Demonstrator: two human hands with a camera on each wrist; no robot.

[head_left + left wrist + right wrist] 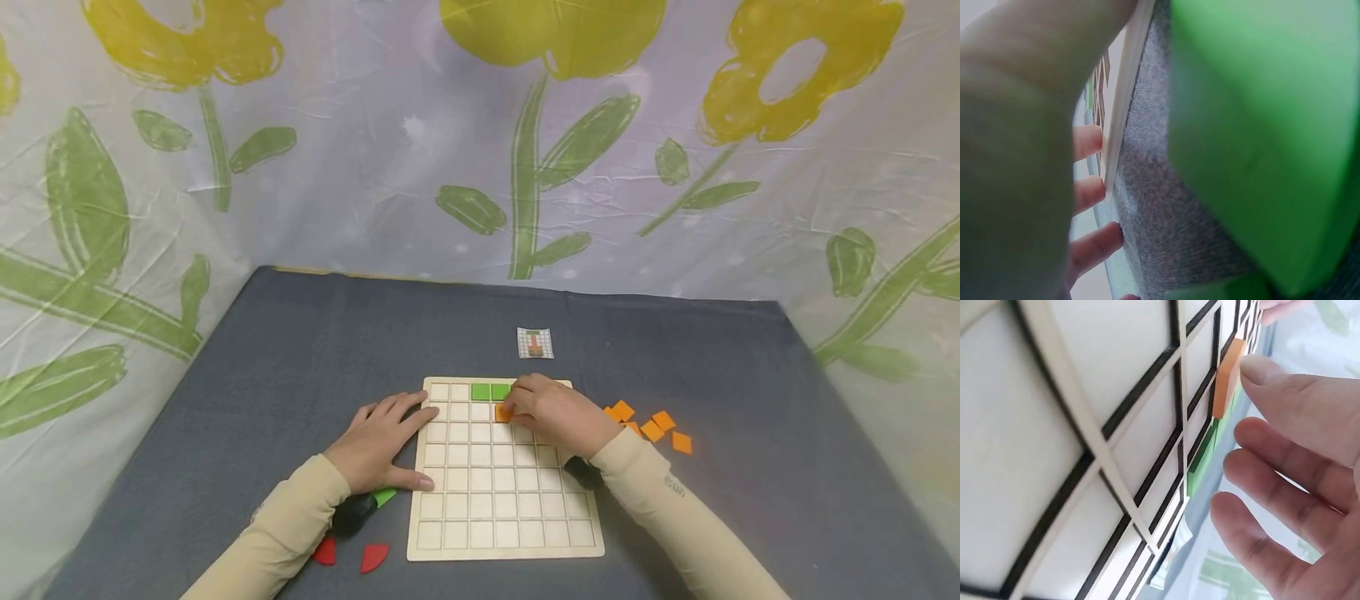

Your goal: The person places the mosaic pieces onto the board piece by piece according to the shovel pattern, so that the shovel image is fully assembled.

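A wooden grid board lies on the table, with two green square tiles side by side in its far row. My right hand leans over the far part of the board, its fingertips holding an orange square tile at a second-row cell just nearer than the green ones. In the right wrist view the thumb is on this orange tile, while the other visible fingers curl apart from it. My left hand rests along the board's left edge, fingers spread and thumb on the rim.
Several loose orange tiles lie right of the board. Two red quarter-round pieces sit at the near left, and a green piece shows beside the left wrist. A small printed pattern card lies beyond the board.
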